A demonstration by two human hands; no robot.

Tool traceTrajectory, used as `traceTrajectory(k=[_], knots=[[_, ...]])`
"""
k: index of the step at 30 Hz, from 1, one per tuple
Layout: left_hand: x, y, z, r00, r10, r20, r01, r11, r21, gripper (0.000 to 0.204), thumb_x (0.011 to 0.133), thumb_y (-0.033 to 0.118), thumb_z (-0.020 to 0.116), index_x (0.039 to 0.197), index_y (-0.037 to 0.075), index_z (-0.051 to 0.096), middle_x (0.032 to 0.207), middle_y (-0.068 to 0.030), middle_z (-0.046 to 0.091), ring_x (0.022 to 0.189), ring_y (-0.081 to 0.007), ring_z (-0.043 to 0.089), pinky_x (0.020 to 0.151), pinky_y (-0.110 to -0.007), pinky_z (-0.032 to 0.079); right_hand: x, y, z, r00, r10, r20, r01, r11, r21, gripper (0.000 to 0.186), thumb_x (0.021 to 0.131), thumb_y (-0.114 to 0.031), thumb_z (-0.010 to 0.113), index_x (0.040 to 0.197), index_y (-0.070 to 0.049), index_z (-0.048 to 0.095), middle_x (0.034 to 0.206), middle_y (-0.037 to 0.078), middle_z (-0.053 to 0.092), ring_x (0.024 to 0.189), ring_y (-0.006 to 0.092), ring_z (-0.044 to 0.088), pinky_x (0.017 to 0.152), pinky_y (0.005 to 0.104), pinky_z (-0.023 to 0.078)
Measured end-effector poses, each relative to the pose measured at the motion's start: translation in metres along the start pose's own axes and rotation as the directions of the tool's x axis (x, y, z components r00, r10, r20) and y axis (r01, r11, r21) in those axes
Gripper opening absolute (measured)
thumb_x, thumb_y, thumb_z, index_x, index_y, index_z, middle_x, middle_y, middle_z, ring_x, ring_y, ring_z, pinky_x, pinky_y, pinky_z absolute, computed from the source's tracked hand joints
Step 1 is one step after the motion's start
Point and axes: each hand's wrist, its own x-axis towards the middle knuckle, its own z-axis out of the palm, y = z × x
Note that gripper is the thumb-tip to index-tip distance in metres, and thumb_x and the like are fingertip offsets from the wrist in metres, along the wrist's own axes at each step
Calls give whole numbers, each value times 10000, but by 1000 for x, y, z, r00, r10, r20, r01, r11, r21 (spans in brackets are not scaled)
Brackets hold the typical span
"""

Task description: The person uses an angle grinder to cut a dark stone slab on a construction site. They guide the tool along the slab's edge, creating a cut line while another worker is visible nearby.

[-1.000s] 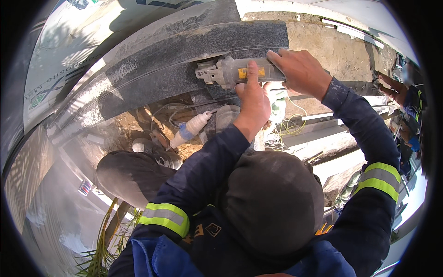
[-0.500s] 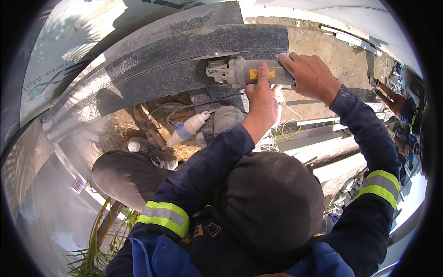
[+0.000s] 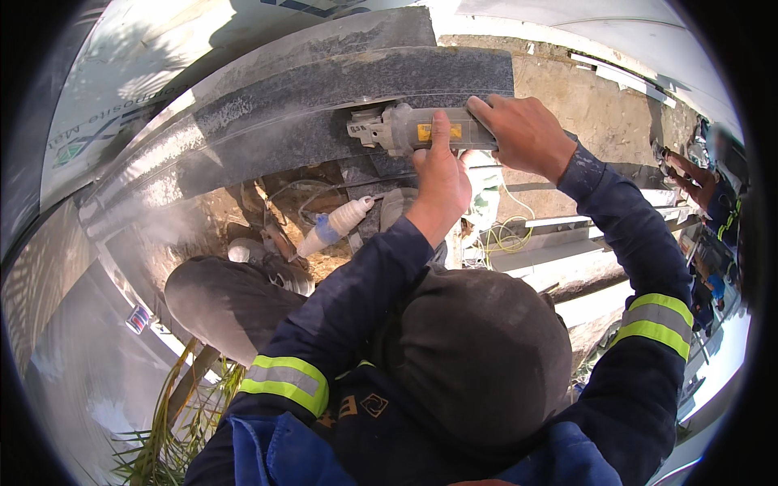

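An angle grinder, grey with a yellow label, lies sideways against the curved dark stone slab. Its head points left, and its disc is mostly hidden at the slab's face, where a thin line runs along the stone. My left hand grips the grinder's body from below, thumb laid up over the label. Around the rear of the body is wrapped my right hand, coming from the right. Pale dust hangs in the air left of the grinder, over the slab's left part.
Below the slab lies a whitish wrapped tool or bottle with a blue band. A yellow-green cable coils right of my left forearm. Long pale slabs lie at the right. Other people are at the far right edge. Palm-like leaves stand lower left.
The grinder and both my hands have shifted slightly left along the slab. My grip looks the same.
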Motion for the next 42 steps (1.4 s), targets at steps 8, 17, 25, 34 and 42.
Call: traceTrajectory(k=[8,17,25,34,42], knots=[[-13,-16,21,998,-54,-18,55,998,7,672,913,414,828,1328,65,432,1328,-71,533,1265,-195,543,1179,-496,392,-23,6,-18,999,42,12,-41,997,-65,555,772,-48,749,1293,-58,557,899,134,658,768,344,693,654,455,542],[7,-5,-5,1000,-2,-10,2,1000,-4,703,943,393,798,1366,44,359,1342,-89,525,1267,-206,550,1178,-459,401,2,1,6,1000,7,-11,-8,999,-35,603,758,-42,764,1323,-51,554,911,133,662,793,344,698,676,454,550],[-13,-22,24,997,-81,8,81,996,-29,689,947,390,792,1373,52,368,1378,-90,501,1331,-209,512,1270,-557,271,-27,9,-25,998,53,34,-51,996,-75,604,758,-33,758,1327,-56,556,892,141,669,775,355,698,662,459,537],[-7,-23,18,1000,-14,-5,14,1000,4,701,935,382,808,1390,48,394,1356,-89,521,1283,-208,549,1216,-520,374,-21,14,-10,999,29,12,-29,998,-52,602,747,-53,774,1310,-59,558,908,136,669,790,353,701,663,455,547],[13,-16,-2,999,26,-42,-27,1000,-16,683,937,372,810,1377,68,384,1351,-75,540,1260,-197,564,1128,-471,443,1,13,16,999,-6,-32,6,1000,-25,652,744,-80,800,1346,-65,549,925,129,669,815,348,707,682,453,563]])
